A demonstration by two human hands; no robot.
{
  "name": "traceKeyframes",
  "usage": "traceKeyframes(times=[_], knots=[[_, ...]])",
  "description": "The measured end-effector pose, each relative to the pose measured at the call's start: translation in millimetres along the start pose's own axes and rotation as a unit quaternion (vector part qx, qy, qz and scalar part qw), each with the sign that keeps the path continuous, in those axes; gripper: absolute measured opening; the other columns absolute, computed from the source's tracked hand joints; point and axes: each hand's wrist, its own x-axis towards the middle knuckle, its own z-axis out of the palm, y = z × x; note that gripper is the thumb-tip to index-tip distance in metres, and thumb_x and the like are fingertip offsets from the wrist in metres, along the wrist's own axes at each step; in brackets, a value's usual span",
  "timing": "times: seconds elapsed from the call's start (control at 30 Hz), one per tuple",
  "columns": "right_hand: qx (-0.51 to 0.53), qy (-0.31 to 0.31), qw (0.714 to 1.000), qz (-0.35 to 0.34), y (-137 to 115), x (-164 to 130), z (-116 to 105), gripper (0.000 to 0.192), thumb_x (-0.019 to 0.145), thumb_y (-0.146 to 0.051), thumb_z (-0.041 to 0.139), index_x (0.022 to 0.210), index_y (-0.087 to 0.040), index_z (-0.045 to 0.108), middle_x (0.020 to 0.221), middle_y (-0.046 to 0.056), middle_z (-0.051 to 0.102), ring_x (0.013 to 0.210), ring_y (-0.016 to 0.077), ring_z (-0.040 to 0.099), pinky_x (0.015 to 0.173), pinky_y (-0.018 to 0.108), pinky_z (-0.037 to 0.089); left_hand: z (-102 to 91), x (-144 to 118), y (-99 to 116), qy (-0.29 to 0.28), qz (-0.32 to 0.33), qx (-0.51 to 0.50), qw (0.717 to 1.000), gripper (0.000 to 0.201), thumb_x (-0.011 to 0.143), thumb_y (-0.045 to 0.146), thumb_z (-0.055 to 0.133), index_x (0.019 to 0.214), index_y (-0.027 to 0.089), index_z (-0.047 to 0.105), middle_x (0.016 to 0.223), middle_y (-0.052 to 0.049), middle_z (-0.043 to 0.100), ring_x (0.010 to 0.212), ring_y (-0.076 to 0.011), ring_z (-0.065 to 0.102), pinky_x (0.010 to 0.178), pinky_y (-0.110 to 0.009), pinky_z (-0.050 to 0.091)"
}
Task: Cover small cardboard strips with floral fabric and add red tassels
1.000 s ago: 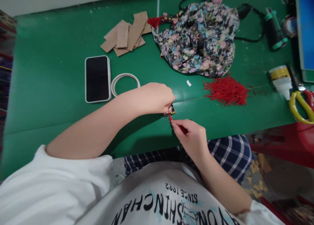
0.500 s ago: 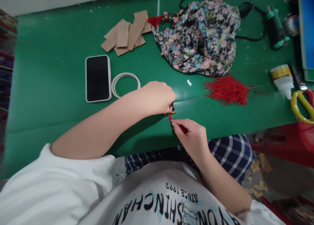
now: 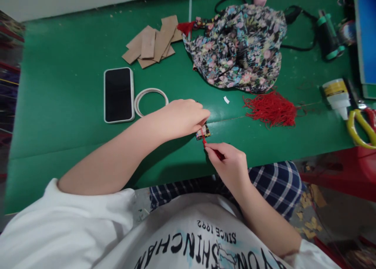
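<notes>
Close to the table's front edge, my right hand (image 3: 227, 157) pinches a red tassel (image 3: 219, 154), most of it hidden in my fingers. From the tassel's knotted top a thin red cord (image 3: 203, 134) runs up across a small patterned fabric piece (image 3: 206, 131) with a pale patch on it. My left hand (image 3: 188, 114) bends down over that piece, fingers closed, at the cord's upper end. Its fingertips are hidden beneath the hand, so I cannot see exactly what they grip.
Beyond my hands lie a floral cloth (image 3: 241, 46) and a bunch of red tassels (image 3: 270, 108). On the left are a phone (image 3: 119, 94), a tape roll (image 3: 151, 90) and brown cardboard strips (image 3: 158, 40). A glue bottle (image 3: 336, 94) and yellow-handled scissors (image 3: 360, 130) lie right.
My left hand has lifted and tilted slightly, showing more of the fabric piece and cord. My right hand keeps its pinch on the tassel. The whole view has shifted a little.
</notes>
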Motion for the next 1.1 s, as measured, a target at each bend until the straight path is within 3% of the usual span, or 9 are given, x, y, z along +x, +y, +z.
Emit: traceKeyframes(times=[0.13, 0.27, 0.4, 0.47, 0.63, 0.93, 1.03, 1.1], knots=[[0.005, 0.0, 1.0, 0.007, 0.0, 0.1, 0.3, 0.016, 0.079, -0.018, 0.053, 0.08, -0.02, 0.07, 0.073, 0.0, 0.07, 0.063, 0.0103, 0.062, 0.062, 0.023, 0.05, 4.8, -5.7, -6.2, 0.039, 0.002, -0.018, 0.999, 0.018, 0.084, 0.017, 0.044, 0.089, 0.018, 0.061, 0.083, -0.004, 0.06, 0.079, -0.0161, 0.056, 0.062, -0.025, 0.038], [0.014, 0.001, 1.0, 0.005, 0.5, -0.7, 0.0, 0.015, 0.079, -0.017, 0.054, 0.081, -0.018, 0.07, 0.072, 0.001, 0.07, 0.063, 0.0102, 0.062, 0.062, 0.022, 0.049, 11.8, -22.7, -3.2, 0.125, -0.014, -0.007, 0.992, 0.026, 0.088, 0.014, 0.037, 0.097, 0.017, 0.061, 0.093, -0.007, 0.062, 0.089, -0.018, 0.057, 0.073, -0.029, 0.043], [0.007, -0.003, 1.0, 0.003, 1.6, -0.8, 0.3, 0.016, 0.08, -0.018, 0.054, 0.081, -0.018, 0.07, 0.074, 0.001, 0.07, 0.063, 0.0103, 0.061, 0.061, 0.022, 0.048, 34.2, -41.8, 3.1, 0.2, 0.096, -0.014, 0.975, 0.027, 0.089, 0.016, 0.038, 0.102, 0.019, 0.062, 0.108, -0.008, 0.062, 0.102, -0.0191, 0.055, 0.086, -0.034, 0.044], [0.001, -0.002, 1.0, 0.002, 1.9, -0.4, 0.7, 0.016, 0.08, -0.019, 0.053, 0.081, -0.019, 0.069, 0.074, 0.001, 0.07, 0.062, 0.0104, 0.061, 0.061, 0.022, 0.048, 48.0, -47.6, 4.3, 0.228, 0.107, -0.007, 0.968, 0.029, 0.089, 0.015, 0.04, 0.111, 0.019, 0.058, 0.117, -0.009, 0.059, 0.111, -0.021, 0.051, 0.089, -0.036, 0.044], [-0.008, 0.005, 1.0, -0.004, 0.7, 0.7, 1.1, 0.016, 0.08, -0.019, 0.053, 0.079, -0.019, 0.069, 0.072, 0.001, 0.07, 0.061, 0.0107, 0.061, 0.06, 0.023, 0.048, 66.3, -49.4, 2.3, 0.236, 0.115, 0.005, 0.965, 0.037, 0.089, 0.012, 0.038, 0.124, 0.016, 0.048, 0.131, -0.01, 0.05, 0.125, -0.0214, 0.042, 0.096, -0.04, 0.041], [-0.021, -0.021, 1.0, -0.002, -0.7, -2.1, -4.2, 0.017, 0.082, -0.021, 0.052, 0.082, -0.02, 0.069, 0.076, 0.001, 0.071, 0.065, 0.0111, 0.063, 0.063, 0.023, 0.049, 70.7, -46.2, 2.4, 0.22, 0.121, 0.022, 0.968, 0.04, 0.089, 0.01, 0.036, 0.128, 0.014, 0.045, 0.132, -0.01, 0.049, 0.127, -0.021, 0.04, 0.099, -0.04, 0.04], [-0.064, -0.057, 0.996, -0.004, -3.0, -3.9, -12.8, 0.018, 0.083, -0.025, 0.052, 0.087, -0.021, 0.069, 0.076, 0.001, 0.07, 0.066, 0.0116, 0.063, 0.063, 0.023, 0.048, 72.1, -46.3, 2.8, 0.226, 0.121, 0.017, 0.966, 0.04, 0.089, 0.01, 0.038, 0.128, 0.014, 0.045, 0.131, -0.012, 0.049, 0.127, -0.0215, 0.04, 0.098, -0.041, 0.04], [-0.102, -0.044, 0.994, -0.006, -5.0, -2.7, -19.7, 0.019, 0.083, -0.027, 0.052, 0.088, -0.021, 0.069, 0.074, 0.001, 0.068, 0.064, 0.0115, 0.062, 0.062, 0.023, 0.048, 72.4, -46.0, 2.8, 0.231, 0.123, 0.016, 0.965, 0.041, 0.088, 0.01, 0.039, 0.128, 0.013, 0.045, 0.131, -0.012, 0.049, 0.127, -0.0219, 0.04, 0.098, -0.041, 0.04]])
